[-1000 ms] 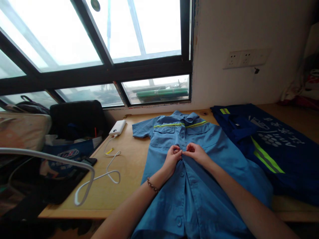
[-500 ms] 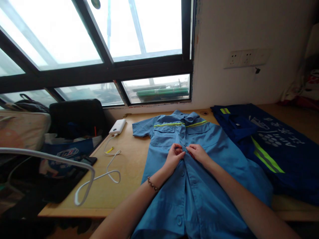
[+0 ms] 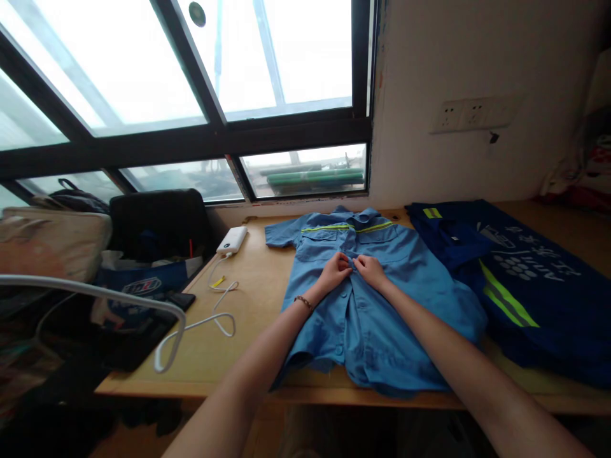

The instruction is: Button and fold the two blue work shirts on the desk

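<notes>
A light blue work shirt with a yellow-green stripe across the chest lies front-up on the wooden table. My left hand pinches the left edge of the shirt's button placket below the chest pockets. My right hand pinches the opposite placket edge, and the fingertips of both hands nearly meet there. A bead bracelet circles my left wrist. The shirt's hem hangs slightly over the table's front edge.
A dark navy garment with reflective stripes and white lettering lies at the right. A white power bank with a looping white cable sits at the left. Bags and a white hanger crowd the left side. Wall sockets sit above.
The camera has pulled back, so the shirt and my hands look farther off and the hem now shows. My hands stay pinched on the placket at about the same spot.
</notes>
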`<state>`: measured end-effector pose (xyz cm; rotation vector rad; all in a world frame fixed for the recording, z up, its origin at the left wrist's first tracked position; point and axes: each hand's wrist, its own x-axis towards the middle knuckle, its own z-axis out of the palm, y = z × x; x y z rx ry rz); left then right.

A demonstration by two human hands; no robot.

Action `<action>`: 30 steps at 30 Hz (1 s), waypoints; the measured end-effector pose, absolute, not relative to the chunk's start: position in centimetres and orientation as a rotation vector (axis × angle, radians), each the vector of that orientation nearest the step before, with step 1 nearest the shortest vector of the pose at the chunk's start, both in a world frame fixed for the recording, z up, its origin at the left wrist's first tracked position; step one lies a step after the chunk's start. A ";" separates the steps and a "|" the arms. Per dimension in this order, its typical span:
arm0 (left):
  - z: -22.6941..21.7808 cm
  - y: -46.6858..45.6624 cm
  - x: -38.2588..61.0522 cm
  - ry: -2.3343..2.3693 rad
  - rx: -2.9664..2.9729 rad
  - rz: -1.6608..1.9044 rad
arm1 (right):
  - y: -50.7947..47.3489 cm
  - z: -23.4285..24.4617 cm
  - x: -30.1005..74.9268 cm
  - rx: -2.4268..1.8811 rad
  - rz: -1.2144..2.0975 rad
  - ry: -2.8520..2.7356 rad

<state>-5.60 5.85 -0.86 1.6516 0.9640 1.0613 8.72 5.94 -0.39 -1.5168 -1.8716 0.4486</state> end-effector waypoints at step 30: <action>1.8 -0.7 -9.7 1.142 2.084 0.759 | -5.7 2.1 8.1 -1.736 0.257 -2.122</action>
